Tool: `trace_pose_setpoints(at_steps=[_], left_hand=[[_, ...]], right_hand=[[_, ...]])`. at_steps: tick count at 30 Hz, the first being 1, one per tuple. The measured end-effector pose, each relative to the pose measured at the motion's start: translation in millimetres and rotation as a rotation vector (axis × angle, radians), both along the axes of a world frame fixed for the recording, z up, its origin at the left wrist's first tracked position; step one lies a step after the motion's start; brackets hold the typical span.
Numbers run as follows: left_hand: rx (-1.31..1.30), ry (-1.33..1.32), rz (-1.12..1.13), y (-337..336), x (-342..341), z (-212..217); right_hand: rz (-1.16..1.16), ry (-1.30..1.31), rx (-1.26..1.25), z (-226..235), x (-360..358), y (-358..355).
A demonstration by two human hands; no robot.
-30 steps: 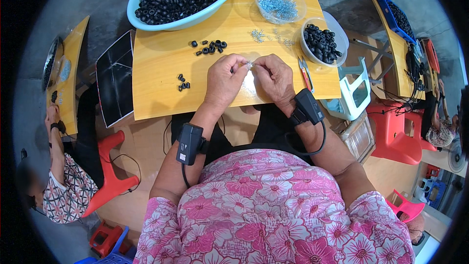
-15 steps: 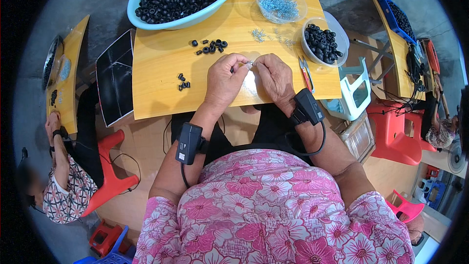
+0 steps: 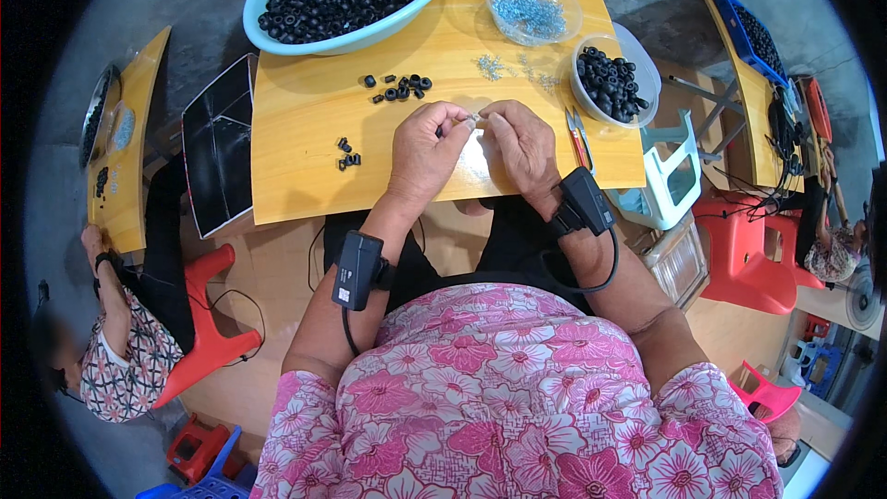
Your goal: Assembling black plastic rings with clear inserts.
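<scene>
My left hand [image 3: 423, 150] and my right hand [image 3: 525, 146] meet above the near edge of the wooden table, each closed in a pinch. Between their fingertips is a tiny pale, shiny piece [image 3: 476, 117], too small to name. A dark bit shows among the left fingers. Beyond my left hand lie several loose black ring-shaped parts [image 3: 403, 89], and a smaller group of black pieces [image 3: 347, 155] sits to its left. Small silvery-blue pieces [image 3: 490, 66] are scattered past the fingertips. To the right of my right hand rests a red-handled cutting or gripping tool [image 3: 580, 140].
A large light-blue basin [image 3: 249, 14] full of black parts stands at the back left. Clear tubs hold silvery-blue pieces [image 3: 528, 13] and black parts [image 3: 607, 83]. A pale green stool [image 3: 682, 171] stands right of the table. At the far left, a person [image 3: 115, 314] sits at another table.
My right fingertips have shifted very slightly, while my left hand stays nearly still. The person at the far left has drawn a hand nearer to their table's edge.
</scene>
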State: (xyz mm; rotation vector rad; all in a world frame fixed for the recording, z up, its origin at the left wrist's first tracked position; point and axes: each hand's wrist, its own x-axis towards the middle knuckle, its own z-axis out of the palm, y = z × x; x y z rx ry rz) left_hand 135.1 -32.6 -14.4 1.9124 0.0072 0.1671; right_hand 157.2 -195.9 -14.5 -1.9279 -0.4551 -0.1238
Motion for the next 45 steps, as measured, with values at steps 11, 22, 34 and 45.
trace_pose_setpoints(at_steps=[11, 22, 34, 45], left_hand=[[-0.020, -0.010, -0.002, 0.2, 0.1, -1.8], [-0.023, -0.015, 0.004, -1.1, -0.9, 0.3], [-0.042, -0.005, 0.003, -1.2, -0.8, -1.5], [-0.026, -0.021, -0.002, -0.1, 0.0, -1.9]], right_hand=[[-0.033, 0.000, 0.106, -11.8, -1.1, 3.3], [-0.044, -0.077, 0.028, -8.7, -0.3, 3.0], [-0.015, -0.107, -0.018, -9.7, 1.4, 2.3], [0.010, -0.130, -0.079, -7.4, 2.5, 2.0]])
